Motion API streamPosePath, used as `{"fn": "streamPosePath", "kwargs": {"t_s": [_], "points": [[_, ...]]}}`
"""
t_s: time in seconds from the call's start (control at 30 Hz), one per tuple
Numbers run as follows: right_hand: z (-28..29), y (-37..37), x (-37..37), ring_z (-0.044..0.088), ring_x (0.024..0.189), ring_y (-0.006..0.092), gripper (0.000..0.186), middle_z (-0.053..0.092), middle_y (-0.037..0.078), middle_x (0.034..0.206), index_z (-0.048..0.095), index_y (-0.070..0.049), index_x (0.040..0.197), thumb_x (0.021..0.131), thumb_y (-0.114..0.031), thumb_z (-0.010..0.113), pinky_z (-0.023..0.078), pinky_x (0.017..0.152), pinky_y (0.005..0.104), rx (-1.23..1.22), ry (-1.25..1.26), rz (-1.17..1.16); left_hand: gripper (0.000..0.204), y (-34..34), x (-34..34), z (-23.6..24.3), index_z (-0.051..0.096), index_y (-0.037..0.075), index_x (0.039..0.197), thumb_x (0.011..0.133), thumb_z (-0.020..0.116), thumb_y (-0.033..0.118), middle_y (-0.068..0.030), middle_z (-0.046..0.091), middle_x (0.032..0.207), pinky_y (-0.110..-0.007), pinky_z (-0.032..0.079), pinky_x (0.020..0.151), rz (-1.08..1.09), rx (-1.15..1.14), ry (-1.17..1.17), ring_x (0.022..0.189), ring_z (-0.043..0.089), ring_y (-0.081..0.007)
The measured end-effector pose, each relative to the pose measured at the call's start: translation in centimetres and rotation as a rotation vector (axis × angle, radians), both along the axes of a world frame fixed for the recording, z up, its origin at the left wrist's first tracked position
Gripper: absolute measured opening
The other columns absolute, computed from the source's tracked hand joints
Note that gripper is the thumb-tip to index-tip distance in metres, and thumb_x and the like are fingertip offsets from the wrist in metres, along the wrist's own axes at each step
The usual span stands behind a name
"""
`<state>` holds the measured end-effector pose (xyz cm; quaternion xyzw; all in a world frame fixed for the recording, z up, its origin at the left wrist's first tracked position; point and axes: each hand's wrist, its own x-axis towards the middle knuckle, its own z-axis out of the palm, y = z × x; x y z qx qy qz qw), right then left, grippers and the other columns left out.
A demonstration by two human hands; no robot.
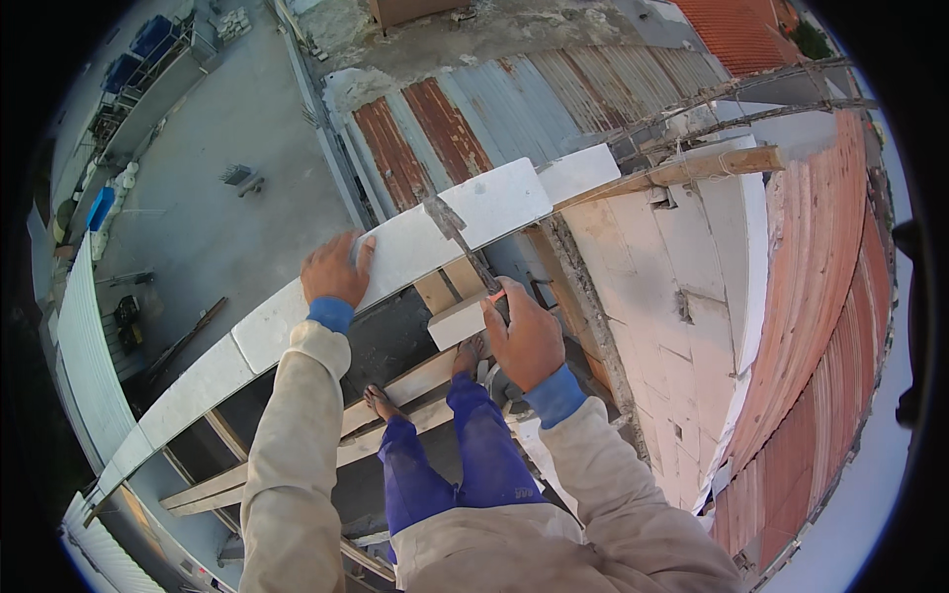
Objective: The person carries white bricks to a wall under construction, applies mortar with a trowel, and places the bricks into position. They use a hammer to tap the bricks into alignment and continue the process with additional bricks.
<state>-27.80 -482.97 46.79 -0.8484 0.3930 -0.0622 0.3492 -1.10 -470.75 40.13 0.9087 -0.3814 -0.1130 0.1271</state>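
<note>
My left hand (334,272) rests with spread fingers on the top of a row of white blocks (395,257). My right hand (522,331) is closed round the handle of a long grey tool (474,259) with a bit of orange at the grip. The tool reaches up over the block edge, where a grey streak or patch shows. A short pale piece (457,324) sits under the row beside my right hand. My bare feet (381,400) are on or beside wooden planks (346,455) below.
A grey yard (198,247) lies far below at left. Rusty metal roofing (415,138) is beyond the blocks. Wooden beams (682,173) and thin bars run along the upper right, above a pale block wall (652,326). Reddish boards (801,316) line the right side.
</note>
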Motion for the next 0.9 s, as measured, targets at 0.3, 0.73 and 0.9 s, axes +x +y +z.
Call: {"fn": "streamPosePath", "kwargs": {"t_s": [0.3,0.73,0.9], "points": [[0.4,-1.0,-0.5,0.071,0.099,0.0407,0.04,0.072,0.021,0.109,0.059,0.001,0.13,0.101,-0.027,0.064,0.055,0.084,0.0477,0.036,0.047,0.009,0.036,0.1,-0.6,0.0,0.072,0.016,0.119,0.103,0.057,0.043,-0.0089,0.074,0.116,-0.048,0.048,0.099,0.025,-0.009,-0.045,0.109,0.067,-0.0332],[0.0,-1.0,-1.0,0.071,0.098,0.0413,0.042,0.073,0.023,0.109,0.058,0.0,0.132,0.103,-0.03,0.06,0.055,0.083,0.0502,0.042,0.213,0.048,0.039,0.3,-0.6,-0.1,0.072,0.018,0.12,0.103,0.054,0.047,-0.0067,0.074,0.115,-0.048,0.047,0.098,0.033,0.015,-0.083,0.11,0.067,-0.03],[2.1,0.5,-1.1,0.069,0.097,0.0447,0.039,0.072,0.021,0.103,0.058,-0.003,0.126,0.103,-0.035,0.059,0.054,0.083,0.0544,0.096,0.079,0.019,0.041,0.1,0.1,-0.6,0.071,0.016,0.123,0.103,0.055,0.048,-0.0084,0.073,0.121,-0.048,0.047,0.103,0.018,0.021,-0.015,0.115,0.066,-0.0318]]}}
